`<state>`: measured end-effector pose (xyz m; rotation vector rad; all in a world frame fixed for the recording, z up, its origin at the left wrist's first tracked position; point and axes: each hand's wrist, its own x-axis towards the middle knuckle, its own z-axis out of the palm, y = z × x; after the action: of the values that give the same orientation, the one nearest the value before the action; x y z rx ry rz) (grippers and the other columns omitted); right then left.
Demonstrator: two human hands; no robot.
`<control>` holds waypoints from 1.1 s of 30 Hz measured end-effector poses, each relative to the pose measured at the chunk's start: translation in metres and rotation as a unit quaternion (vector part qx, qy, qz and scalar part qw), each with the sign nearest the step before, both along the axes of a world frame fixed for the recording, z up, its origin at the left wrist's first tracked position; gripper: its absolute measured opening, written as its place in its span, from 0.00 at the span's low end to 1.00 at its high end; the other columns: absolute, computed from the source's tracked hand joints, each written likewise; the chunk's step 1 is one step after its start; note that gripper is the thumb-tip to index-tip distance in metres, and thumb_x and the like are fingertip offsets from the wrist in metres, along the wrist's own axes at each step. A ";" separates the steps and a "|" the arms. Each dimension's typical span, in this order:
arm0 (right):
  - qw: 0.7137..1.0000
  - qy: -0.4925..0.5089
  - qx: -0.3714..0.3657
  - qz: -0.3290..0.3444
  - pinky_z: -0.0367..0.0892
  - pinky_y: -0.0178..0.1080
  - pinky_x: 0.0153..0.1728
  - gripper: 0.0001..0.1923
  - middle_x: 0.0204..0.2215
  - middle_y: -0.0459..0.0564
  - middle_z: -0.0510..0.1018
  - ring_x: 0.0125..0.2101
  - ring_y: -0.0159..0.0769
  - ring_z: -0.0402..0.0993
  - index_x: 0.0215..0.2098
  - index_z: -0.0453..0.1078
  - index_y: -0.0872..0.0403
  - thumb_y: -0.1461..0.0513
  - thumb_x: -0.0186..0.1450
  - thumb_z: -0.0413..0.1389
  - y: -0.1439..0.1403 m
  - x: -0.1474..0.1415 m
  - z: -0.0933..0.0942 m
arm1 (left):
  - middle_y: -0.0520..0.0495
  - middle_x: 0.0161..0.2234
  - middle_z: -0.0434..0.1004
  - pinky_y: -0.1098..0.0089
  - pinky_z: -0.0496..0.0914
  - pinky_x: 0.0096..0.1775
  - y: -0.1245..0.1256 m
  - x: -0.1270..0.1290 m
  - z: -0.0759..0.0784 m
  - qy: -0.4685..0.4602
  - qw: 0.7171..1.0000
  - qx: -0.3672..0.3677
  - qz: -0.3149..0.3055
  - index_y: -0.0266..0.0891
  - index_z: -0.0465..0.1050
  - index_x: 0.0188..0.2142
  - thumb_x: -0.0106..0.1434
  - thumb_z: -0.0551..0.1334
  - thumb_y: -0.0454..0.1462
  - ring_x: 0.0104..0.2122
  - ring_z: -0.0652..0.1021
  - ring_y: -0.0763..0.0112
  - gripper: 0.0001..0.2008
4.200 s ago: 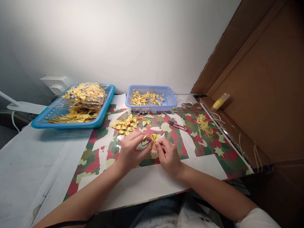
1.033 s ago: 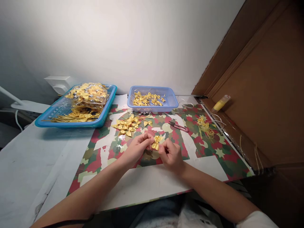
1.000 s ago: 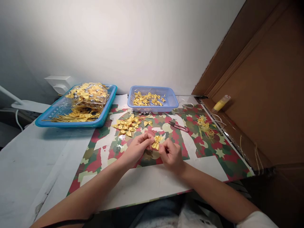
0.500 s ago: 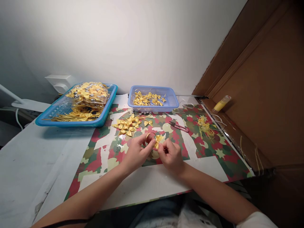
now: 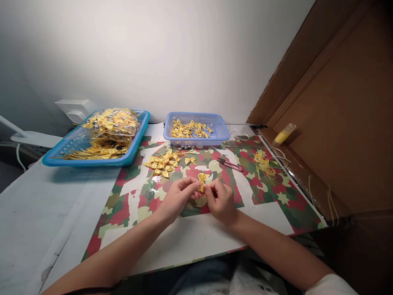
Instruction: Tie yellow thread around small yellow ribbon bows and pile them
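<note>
**Desk:** What sits nearest the camera?

**Photographer:** 2 bare forearms reach over a camouflage-patterned red, green and cream mat (image 5: 270,196) on a white table (image 5: 37,205). The left hand (image 5: 176,196) and the right hand (image 5: 221,198) meet at the mat's middle, fingertips pinched from both sides on 1 small yellow satin ribbon bow (image 5: 202,180). The bow sits just above the mat, between the 2 thumbs, with both hands curled narrow around it.

**Desk:** And beyond the hands?

**Photographer:** A loose heap of matching yellow bows (image 5: 164,162) lies on the mat just behind the left hand. To the right of it lie small red-handled thread snips (image 5: 229,164), and farther right a tangle of yellow ribbon offcuts (image 5: 264,164) near the mat's edge.

**Desk:** The back of the table?

**Photographer:** 2 baskets. A small lilac-blue plastic mesh basket (image 5: 221,133) holds more bows; a few silver beads (image 5: 184,146) sit against its front. Well to the left, a large turquoise plastic tray (image 5: 92,160) carries clear bags of bows. A yellow glue bottle (image 5: 285,133) leans on a brown cardboard panel at the far right, and a white wall closes the scene.
</note>
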<state>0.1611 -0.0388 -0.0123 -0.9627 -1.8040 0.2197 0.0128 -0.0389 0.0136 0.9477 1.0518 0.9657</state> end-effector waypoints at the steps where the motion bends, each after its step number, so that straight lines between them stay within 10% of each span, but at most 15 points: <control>1: 1.000 0.002 -0.008 0.006 0.55 0.31 0.18 0.11 0.16 0.40 0.66 0.15 0.26 0.60 0.26 0.57 0.52 0.65 0.67 0.49 0.000 0.000 0.000 | 0.53 0.21 0.71 0.76 0.65 0.27 0.000 0.000 0.001 -0.011 1.000 0.003 0.006 0.36 0.71 0.25 0.53 0.66 0.45 0.22 0.70 0.77 0.13; 33: 0.984 -0.141 -0.070 0.085 0.54 0.35 0.26 0.14 0.19 0.45 0.69 0.21 0.29 0.62 0.24 0.61 0.54 0.66 0.67 0.44 0.009 0.006 -0.003 | 0.53 0.20 0.68 0.75 0.65 0.26 0.005 -0.007 0.007 0.047 0.995 0.074 0.042 0.36 0.73 0.23 0.52 0.68 0.46 0.22 0.68 0.76 0.15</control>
<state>0.1676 -0.0295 -0.0155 -0.9746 -2.1588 0.3336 0.0063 -0.0343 0.0207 1.0858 1.1175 1.0877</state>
